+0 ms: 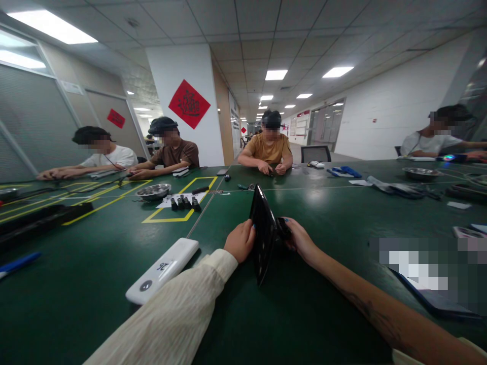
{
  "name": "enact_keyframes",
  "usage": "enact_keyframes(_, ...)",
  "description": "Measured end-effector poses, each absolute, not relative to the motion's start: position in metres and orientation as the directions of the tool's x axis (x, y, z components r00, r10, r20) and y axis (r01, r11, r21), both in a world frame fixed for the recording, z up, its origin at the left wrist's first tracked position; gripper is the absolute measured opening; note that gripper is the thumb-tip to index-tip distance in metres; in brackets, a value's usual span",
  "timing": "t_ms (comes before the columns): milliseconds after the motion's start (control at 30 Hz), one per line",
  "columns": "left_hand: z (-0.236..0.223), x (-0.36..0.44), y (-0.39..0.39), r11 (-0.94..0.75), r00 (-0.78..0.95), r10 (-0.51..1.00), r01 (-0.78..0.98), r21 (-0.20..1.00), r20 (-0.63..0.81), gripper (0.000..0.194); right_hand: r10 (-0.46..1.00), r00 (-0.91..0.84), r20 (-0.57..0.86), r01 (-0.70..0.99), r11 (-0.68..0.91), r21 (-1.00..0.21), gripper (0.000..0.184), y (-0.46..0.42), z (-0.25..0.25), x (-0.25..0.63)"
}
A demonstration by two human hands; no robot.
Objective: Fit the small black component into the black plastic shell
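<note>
A thin, glossy black panel (263, 228), like a tablet-sized screen, stands on edge in front of me, seen nearly side-on. My left hand (240, 240) grips its left face, the fingertips partly hidden. Behind the panel, on its right side, is a black ribbed part (282, 228); my right hand (300, 239) is closed around it. Whether this part is joined to the panel, I cannot tell. Left of my left forearm lies a white power bank (163, 271) with dark digits on its face.
A metal bowl (153, 191) and several black cylindrical parts (185, 203) sit within yellow tape at the left. Another bowl (421, 174) stands far right, beyond grey bags (395, 186). A blue pen (20, 264) lies at the left edge. Co-workers sit around the green table (319, 314).
</note>
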State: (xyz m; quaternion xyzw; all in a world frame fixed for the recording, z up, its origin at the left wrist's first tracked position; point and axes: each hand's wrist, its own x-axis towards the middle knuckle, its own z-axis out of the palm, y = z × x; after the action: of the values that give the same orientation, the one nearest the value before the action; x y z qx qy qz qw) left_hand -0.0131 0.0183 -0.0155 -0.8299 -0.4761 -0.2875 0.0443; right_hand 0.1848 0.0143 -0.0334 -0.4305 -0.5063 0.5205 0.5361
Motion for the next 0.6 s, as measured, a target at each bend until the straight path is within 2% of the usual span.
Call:
enact_keyframes(400, -0.0093, -0.0126, 0.0147, -0.478, 0.368, 0.815, 0.863, 0.162, 0.447, 0.036, 0.993, -0.079, 0.088, -0.120, 0.078, -0.990, 0.038, 0.0112, -0.0306, 0.1852)
enact_keyframes(600, -0.0097, -0.0120, 0.0147, -0.485, 0.365, 0.811, 0.856, 0.176, 0.457, 0.035, 0.993, -0.078, 0.085, -0.119, 0.075, -0.990, 0.036, 0.0116, -0.0306, 0.1850)
